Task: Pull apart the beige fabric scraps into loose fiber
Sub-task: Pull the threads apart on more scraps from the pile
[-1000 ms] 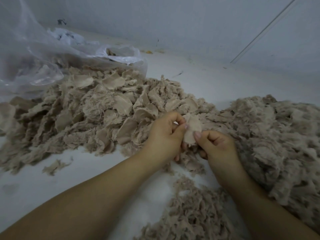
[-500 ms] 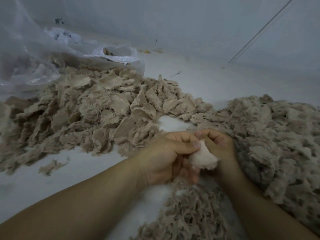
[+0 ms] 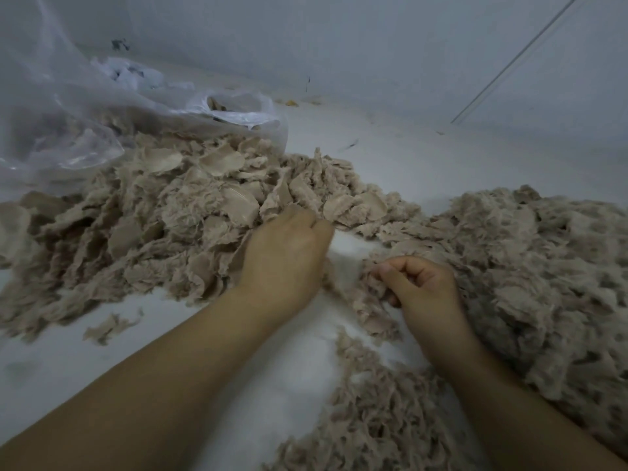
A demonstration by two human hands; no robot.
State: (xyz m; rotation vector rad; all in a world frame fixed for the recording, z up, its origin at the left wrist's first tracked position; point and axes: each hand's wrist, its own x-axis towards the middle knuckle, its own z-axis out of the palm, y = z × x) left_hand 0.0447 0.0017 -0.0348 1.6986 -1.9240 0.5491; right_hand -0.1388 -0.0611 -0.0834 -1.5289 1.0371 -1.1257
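Left of the scrap pile (image 3: 153,226) a clear plastic bag (image 3: 68,124) slumps, some scraps visible through it. The left hand (image 3: 285,256) reaches into the pile's near edge, its grip hidden behind the knuckles, so I cannot tell what it holds; likely fetching a fresh scrap. Right of the pile, the right hand (image 3: 421,287) curls, pinching fiber wisps beside the loose fiber heap (image 3: 530,266), probably to drop them there.

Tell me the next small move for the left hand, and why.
Probably pinch one flat scrap from the scrap pile and lift it out: the left hand reaches into that pile's edge, while the right hand waits, curled at the fluffy fiber heap.
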